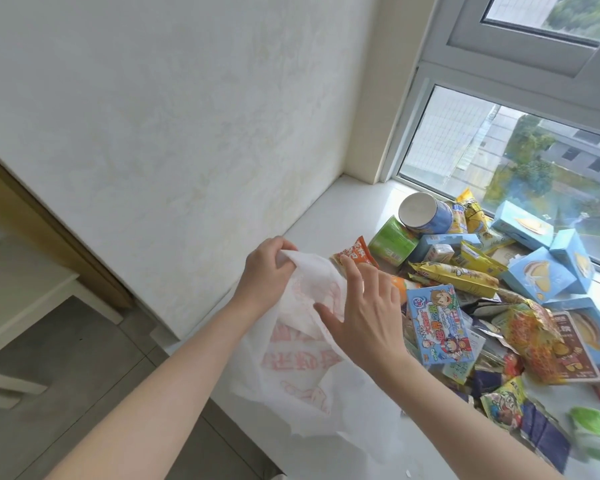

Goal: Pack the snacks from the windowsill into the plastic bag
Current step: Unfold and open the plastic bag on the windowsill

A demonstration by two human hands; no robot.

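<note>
The left hand (265,271) is curled over the top edge of the plastic bag (291,344), pinching a gathered fold of the film between thumb and fingertips and holding it up above the near end of the windowsill (347,209). The bag is thin, white and printed in red. It hangs limp and crumpled from that pinch, with its lower part draped over the sill's front edge. I'd judge it nearly weightless, slick and without any stiffness, so its mouth will only gape if both sides of the rim are held apart. The rim or the handles are the places to take it.

The right hand (368,317) is spread, fingers straight and fanned. Its thumb lies flat on the film just below the pinch, and the fingertips reach up towards an orange snack packet (355,252). It grasps nothing that I can see.

Further right the snacks lie heaped against the window: a green canister (392,240), a blue-and-white tube (426,213), a cartoon-printed box (439,327), yellow packets (454,275) and pale blue cartons (537,275). The foil packets look light, slippery and easily crushed, the cartons stiff with sharp corners, and the tubes likely to roll. None appears to be in the bag yet.
</note>
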